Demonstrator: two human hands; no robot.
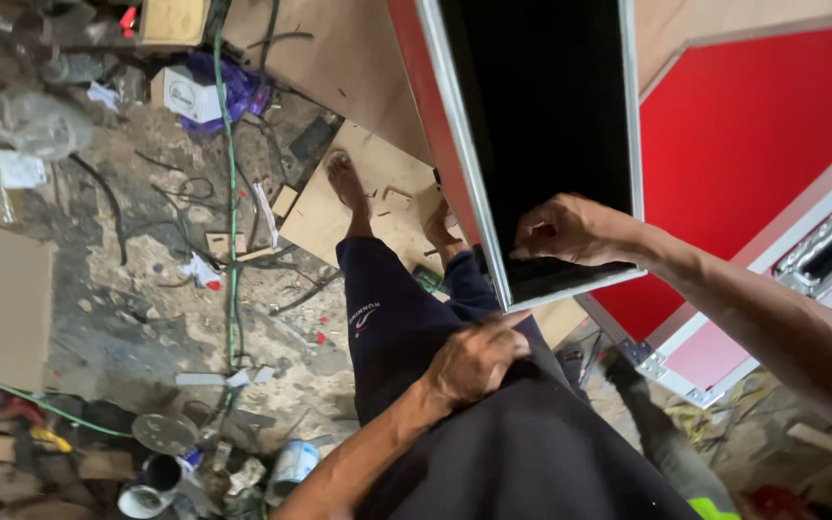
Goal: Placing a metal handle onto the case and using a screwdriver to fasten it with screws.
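Right hand [570,229] pinches the near metal rim of the black-lined case lid [551,125], centre right. Left hand [479,358] is clenched on dark trousers [406,327]. Lid looks stiff, heavy — best gripped at rim.

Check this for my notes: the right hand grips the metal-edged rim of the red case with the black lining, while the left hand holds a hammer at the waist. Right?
Not quite. The head view shows the left hand holding no hammer; it rests empty on the dark clothing at the waist. The right hand does grip the rim of the red case.
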